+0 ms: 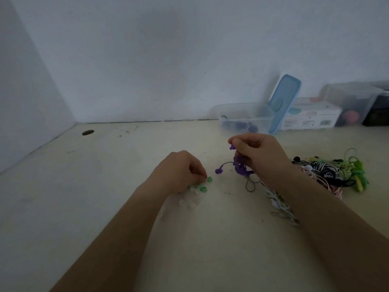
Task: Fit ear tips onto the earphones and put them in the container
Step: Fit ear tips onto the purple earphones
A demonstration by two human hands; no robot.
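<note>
Right hand [259, 154] pinching earphones [240, 167], seemingly raised

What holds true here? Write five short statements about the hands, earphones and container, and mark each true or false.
1. The right hand holds purple earphones above the table. True.
2. The left hand lies flat with straight fingers. False: its fingers curl down at the green ear tips.
3. The blue lid is on the clear container. False: it stands propped beside it.
4. A heap of other earphones lies right of the right hand. True.
5. The container is empty. False: dark items lie inside.
</note>
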